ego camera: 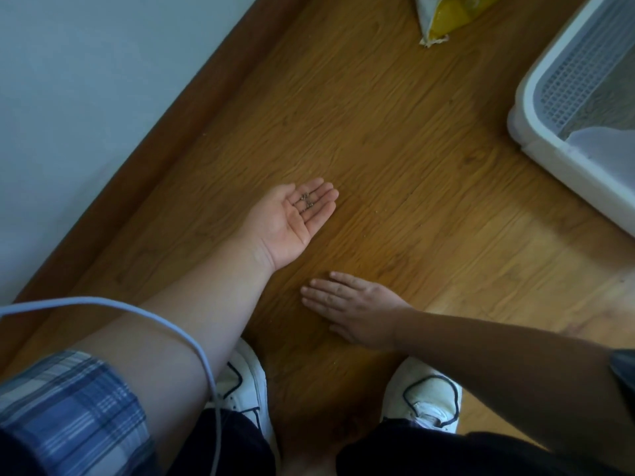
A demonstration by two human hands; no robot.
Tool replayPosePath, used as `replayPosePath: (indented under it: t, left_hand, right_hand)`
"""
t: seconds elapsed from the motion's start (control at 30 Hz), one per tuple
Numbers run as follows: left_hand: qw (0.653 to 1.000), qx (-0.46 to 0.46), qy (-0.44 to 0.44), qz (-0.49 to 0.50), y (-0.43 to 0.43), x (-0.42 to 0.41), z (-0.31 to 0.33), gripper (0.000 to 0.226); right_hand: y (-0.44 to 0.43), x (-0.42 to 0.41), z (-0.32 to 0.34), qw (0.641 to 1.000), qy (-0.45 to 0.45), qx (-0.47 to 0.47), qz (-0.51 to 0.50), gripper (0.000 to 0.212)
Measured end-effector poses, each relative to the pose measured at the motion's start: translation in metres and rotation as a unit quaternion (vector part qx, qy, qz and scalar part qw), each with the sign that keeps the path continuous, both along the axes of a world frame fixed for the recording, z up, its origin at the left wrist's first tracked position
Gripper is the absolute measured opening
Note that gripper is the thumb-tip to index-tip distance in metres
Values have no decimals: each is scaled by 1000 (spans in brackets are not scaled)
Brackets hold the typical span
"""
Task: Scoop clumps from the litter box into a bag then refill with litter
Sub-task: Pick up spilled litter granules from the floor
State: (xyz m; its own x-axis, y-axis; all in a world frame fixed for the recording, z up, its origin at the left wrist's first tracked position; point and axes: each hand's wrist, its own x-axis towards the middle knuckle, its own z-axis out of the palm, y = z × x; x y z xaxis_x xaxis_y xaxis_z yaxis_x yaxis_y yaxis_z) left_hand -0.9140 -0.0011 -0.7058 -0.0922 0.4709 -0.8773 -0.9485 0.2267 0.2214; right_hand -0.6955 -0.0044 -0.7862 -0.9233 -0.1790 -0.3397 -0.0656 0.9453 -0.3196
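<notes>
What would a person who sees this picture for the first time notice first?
The left hand lies palm up in the middle, with a few dark pellets on its fingers. Just below it, the right hand presses flat on the wooden floor. A white litter box stands at the right edge, and a yellow bag lies at the top.

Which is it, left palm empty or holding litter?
Not empty: the left hand lies palm up, open, with a few dark litter pellets on it.
</notes>
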Motion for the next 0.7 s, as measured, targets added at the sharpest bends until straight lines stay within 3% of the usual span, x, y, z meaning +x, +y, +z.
replayPosePath:
  t: [0.37, 0.7]
  left_hand:
    - [1000, -2, -12, -7, 8, 13, -6, 41]
    - [1000, 0, -18, -23, 22, 19, -2, 42]
  right_hand:
    - [52, -10, 1, 991, 4, 55, -119, 68]
    - [88, 8, 11, 963, -2, 76, -259, 66]
